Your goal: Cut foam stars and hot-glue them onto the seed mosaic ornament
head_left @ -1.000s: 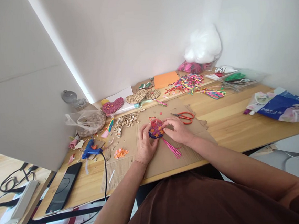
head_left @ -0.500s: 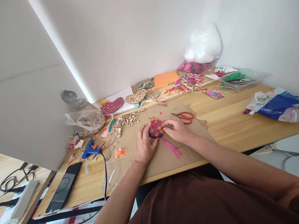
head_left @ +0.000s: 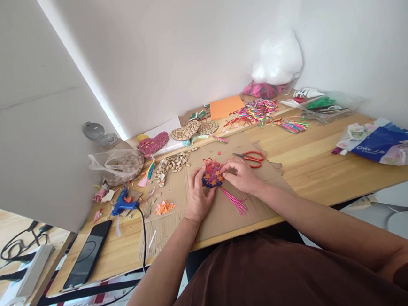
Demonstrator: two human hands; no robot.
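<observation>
A round ornament (head_left: 213, 175), shaded from red through purple to dark blue, lies on the cardboard sheet (head_left: 209, 225) with orange stars on its face. A pink tassel (head_left: 235, 201) trails from its lower right edge. My left hand (head_left: 197, 193) curls around the left side of the ornament, fingers and thumb against its rim. On the right edge my right hand (head_left: 240, 176) has its fingertips pinched together; whether a small piece is between them is hidden. Red-handled scissors (head_left: 252, 158) lie just beyond my right hand. Small orange paper pieces (head_left: 165, 207) sit left of my left hand.
Pistachio-like shells (head_left: 172, 165) are heaped behind my left hand. A blue glue gun (head_left: 123, 204) with a cord and a black phone (head_left: 88, 254) lie at left. Colourful string tassels (head_left: 257, 111), a clear tray (head_left: 331, 107) and a blue-and-white bag (head_left: 383, 143) stand toward the right.
</observation>
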